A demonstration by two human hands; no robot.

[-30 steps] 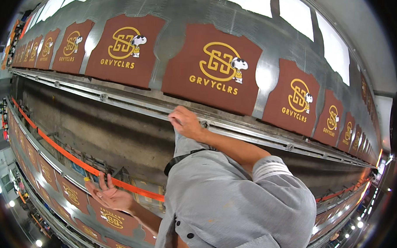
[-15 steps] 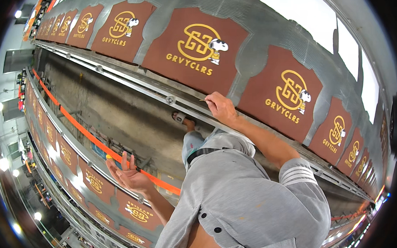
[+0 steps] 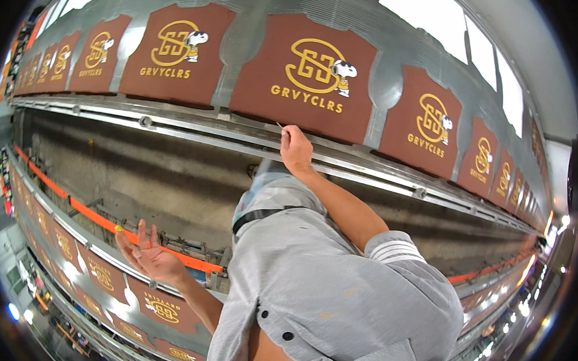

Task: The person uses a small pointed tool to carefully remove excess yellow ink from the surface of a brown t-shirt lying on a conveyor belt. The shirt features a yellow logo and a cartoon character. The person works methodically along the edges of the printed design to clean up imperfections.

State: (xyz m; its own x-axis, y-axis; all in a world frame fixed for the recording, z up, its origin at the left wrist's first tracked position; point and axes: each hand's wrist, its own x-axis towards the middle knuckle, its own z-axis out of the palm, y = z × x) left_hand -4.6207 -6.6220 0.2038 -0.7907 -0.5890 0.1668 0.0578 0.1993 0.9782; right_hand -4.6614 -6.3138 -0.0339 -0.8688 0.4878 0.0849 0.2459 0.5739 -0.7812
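Brown shirt-shaped fabric pieces (image 3: 253, 74) with a yellow emblem, yellow lettering and a white cartoon dog lie flat in a row on a long grey table. My right hand (image 3: 296, 149) is closed beside the near edge of the largest piece, pinching a thin stick (image 3: 279, 124) whose tip points up and left. Out to the lower left, my left hand (image 3: 154, 260) has its palm up and fingers spread, with nothing gripped. A small yellow spot (image 3: 118, 228) shows at one fingertip; whether it is paint or a cover I cannot make out.
A metal rail (image 3: 208, 130) runs along the near side of the table. Across the concrete aisle (image 3: 112, 152), an orange strip (image 3: 87, 213) borders a second table with similar printed brown pieces (image 3: 101, 272). Lamps glow at the far right.
My view has turned and shifted along the table. My right hand, still pinching the stick, has moved left along the edge of the largest piece. The left hand stays spread.
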